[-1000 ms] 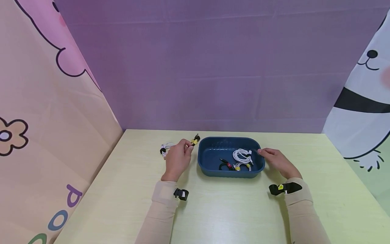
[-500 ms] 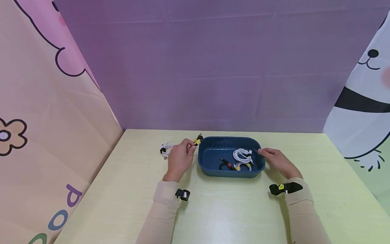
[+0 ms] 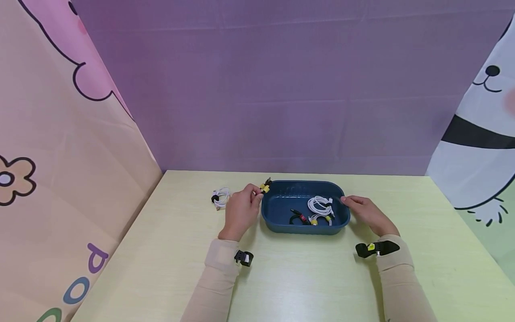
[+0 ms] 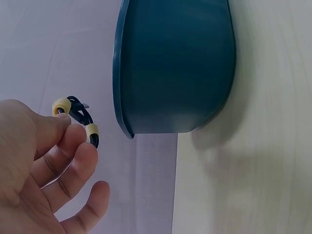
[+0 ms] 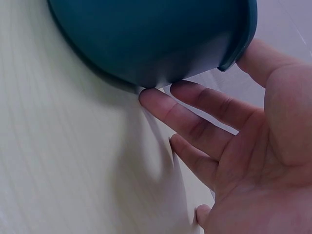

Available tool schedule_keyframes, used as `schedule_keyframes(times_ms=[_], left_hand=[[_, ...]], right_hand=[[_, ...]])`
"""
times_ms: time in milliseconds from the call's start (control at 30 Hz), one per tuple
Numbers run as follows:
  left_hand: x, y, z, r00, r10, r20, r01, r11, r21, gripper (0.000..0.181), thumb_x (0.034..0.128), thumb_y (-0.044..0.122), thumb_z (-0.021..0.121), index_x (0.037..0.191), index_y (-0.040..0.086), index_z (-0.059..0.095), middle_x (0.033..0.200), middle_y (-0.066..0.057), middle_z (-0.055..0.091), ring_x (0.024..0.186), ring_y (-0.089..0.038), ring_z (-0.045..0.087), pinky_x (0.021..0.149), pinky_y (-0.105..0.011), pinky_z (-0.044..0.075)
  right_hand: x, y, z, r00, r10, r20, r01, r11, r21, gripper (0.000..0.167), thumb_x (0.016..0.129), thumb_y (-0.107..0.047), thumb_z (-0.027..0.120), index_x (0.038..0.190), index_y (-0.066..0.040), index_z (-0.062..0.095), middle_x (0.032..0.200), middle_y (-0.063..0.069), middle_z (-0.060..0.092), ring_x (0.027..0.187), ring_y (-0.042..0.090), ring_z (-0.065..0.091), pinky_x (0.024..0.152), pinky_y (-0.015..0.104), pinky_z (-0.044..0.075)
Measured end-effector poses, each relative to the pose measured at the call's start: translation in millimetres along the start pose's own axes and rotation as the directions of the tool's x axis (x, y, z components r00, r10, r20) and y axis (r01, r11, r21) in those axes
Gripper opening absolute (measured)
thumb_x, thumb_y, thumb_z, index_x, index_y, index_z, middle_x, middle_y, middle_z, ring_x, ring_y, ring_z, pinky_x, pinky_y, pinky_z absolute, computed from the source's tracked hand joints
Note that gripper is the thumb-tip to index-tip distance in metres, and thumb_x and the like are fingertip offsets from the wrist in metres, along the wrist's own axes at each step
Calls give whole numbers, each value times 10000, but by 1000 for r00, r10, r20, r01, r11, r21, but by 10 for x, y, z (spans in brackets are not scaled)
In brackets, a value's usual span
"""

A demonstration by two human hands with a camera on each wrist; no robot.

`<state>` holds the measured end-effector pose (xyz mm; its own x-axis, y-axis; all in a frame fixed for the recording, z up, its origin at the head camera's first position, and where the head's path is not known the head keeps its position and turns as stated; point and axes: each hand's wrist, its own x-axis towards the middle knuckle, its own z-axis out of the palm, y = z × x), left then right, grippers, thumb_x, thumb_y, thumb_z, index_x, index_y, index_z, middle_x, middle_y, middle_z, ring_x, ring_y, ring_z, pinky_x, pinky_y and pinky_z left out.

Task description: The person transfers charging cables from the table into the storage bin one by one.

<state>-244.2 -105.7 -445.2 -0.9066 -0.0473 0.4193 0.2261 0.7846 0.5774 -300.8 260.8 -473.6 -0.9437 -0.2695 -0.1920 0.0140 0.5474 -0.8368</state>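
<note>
My left hand (image 3: 241,213) pinches a small coiled black cable (image 3: 265,185) with yellow ties between thumb and fingertips. The cable is at the left rim of a dark blue plastic bin (image 3: 306,229); in the left wrist view the coil (image 4: 78,111) stands apart from the bin's outer wall (image 4: 175,73). At the bin's right end, my right hand (image 3: 368,213) grips the rim, thumb on top and fingertips (image 5: 161,102) against the outside wall. Inside the bin lie a coiled white cable (image 3: 319,205), a white cable with yellow ties (image 3: 324,219) and a black cable with a red tie (image 3: 298,217).
Another coiled white cable (image 3: 221,197) with a black tie lies on the light wooden table (image 3: 297,277), left of my left hand. A purple cloth (image 3: 281,89) hangs behind the table. Printed cloths with cartoon figures flank both sides.
My left hand has moved right with the black cable, from beside the bin to its left rim. More of the white cable on the table now shows. My right hand has stayed put.
</note>
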Motion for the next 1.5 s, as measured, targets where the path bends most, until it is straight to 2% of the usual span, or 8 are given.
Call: schedule_keyframes(times_ms=[333, 767, 1167, 1500], left_hand=[[-12, 31, 23, 1000, 17, 15, -17, 1000, 8, 101, 989, 209, 686, 1017, 113, 700, 700, 3, 611, 572, -130, 503, 523, -269, 363], [-45, 92, 73, 997, 59, 54, -62, 996, 58, 112, 1002, 232, 669, 1015, 122, 683, 688, 16, 613, 559, -116, 502, 507, -257, 375], [-67, 114, 131, 991, 127, 28, -129, 989, 71, 102, 986, 224, 691, 993, 123, 702, 681, 34, 643, 582, -115, 535, 574, -270, 400], [-76, 133, 172, 991, 128, 49, -131, 990, 55, 90, 969, 216, 717, 979, 126, 724, 743, 18, 669, 634, -121, 556, 634, -282, 441]], right_hand=[[23, 22, 2, 1000, 3, 1, -3, 1000, 13, 669, 1078, -485, 440, 1488, 42, 464, 1589, 290, 376, 1523, 499, 232, 1210, 673, 174], [14, 26, 5, 1000, -6, -10, 6, 1000, 16, 703, 1052, -541, 471, 1467, 24, 501, 1579, 271, 406, 1527, 476, 249, 1221, 661, 166], [17, 32, 8, 1000, -14, -21, 14, 1000, 8, 694, 1051, -542, 473, 1452, 22, 521, 1563, 268, 430, 1516, 472, 278, 1222, 651, 182], [23, 54, 1, 999, -24, -21, 24, 1000, -6, 697, 1053, -538, 470, 1456, 28, 513, 1557, 275, 436, 1510, 477, 289, 1217, 651, 196]])
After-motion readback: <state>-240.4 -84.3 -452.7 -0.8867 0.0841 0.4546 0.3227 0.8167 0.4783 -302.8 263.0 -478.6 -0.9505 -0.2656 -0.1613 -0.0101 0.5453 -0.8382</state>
